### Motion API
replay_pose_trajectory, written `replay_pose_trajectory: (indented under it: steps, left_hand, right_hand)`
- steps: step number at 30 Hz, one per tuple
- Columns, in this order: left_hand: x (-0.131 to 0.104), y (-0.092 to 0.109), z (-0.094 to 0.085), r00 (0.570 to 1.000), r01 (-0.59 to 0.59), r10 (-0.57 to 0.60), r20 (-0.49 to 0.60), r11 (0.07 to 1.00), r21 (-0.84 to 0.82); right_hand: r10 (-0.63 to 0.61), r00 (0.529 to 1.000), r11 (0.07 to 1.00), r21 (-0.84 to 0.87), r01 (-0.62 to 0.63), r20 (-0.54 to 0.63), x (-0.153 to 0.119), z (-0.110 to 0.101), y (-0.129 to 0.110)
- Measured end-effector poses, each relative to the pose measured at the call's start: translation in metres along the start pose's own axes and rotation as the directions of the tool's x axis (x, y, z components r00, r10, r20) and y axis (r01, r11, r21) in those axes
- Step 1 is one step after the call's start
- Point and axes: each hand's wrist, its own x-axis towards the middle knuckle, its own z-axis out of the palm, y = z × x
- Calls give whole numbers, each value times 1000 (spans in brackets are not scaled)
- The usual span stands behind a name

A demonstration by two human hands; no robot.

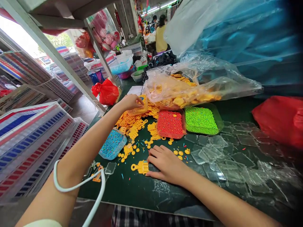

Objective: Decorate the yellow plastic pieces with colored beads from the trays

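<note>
My left hand (133, 102) is over a clear tub of yellow beads (139, 110), its fingers curled together and pointing down. Whatever may be between those fingertips is too small to make out. On the green table, my right hand (164, 164) grips the edge of a flat yellow plastic piece (142, 167) with a ring at one end. Part of that piece is hidden under the fingers. Many similar yellow pieces (133, 126) lie heaped beside the bead tub. Blue beads (113, 143) fill a tub below my left forearm; red beads (170, 123) and green beads (201, 120) fill two others.
Clear plastic covers (213, 154) are strewn across the right side. A clear bag (189, 91) of yellow pieces lies behind the tubs. Red bags (109, 92) stand at both sides. A white cord (101, 186) loops around my left arm. Stacked crates (30, 135) stand left.
</note>
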Motion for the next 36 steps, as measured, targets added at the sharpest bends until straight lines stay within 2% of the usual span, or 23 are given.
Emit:
replay_pose_trajectory:
  steps: [2, 5, 9, 12, 14, 17, 22, 26, 30, 33, 36]
  left_hand:
    - [5, 1, 4, 1000, 13, -13, 10, 1000, -11]
    - [6, 3, 7, 998, 41, -42, -38, 999, -23]
    - [-4, 8, 6, 985, 42, -48, -168, 998, -40]
    - [-16, 12, 1, 945, 66, -92, -313, 993, -93]
    - [-21, 14, -1, 920, 107, -135, -367, 990, -95]
    - [-20, 15, 0, 932, 155, -174, -318, 984, -83]
    - [-8, 17, 9, 966, 166, -175, -190, 984, -66]
    - [-2, 18, 14, 975, 153, -161, -155, 986, -60]
    - [-1, 18, 10, 980, 140, -146, -133, 989, -51]
    - [-8, 19, 1, 966, 149, -159, -206, 987, -64]
    - [-32, 30, -10, 912, 154, -193, -361, 979, -134]
  right_hand:
    - [-3, 1000, 1000, -7, 3, 3, 0, -1, 0]
    - [-8, 1000, 1000, -20, 8, -1, 1, -2, -1]
    - [-9, 1000, 999, -35, 9, -19, 1, -1, -1]
    - [-6, 1000, 999, -42, 5, -26, 1, 1, -1]
    - [-5, 1000, 999, -42, 4, -24, 0, 2, -2]
    - [0, 1000, 999, -37, -1, -25, 0, 3, -2]
    - [1, 999, 1000, -28, -2, -47, -1, 4, -2]
    - [-3, 998, 999, -34, 1, -60, -1, 5, -2]
    - [-5, 998, 1000, -29, 3, -64, -1, 5, -2]
    - [-4, 998, 1000, -23, 3, -66, -2, 5, -2]
    - [-5, 998, 1000, -22, 3, -68, -2, 5, -3]
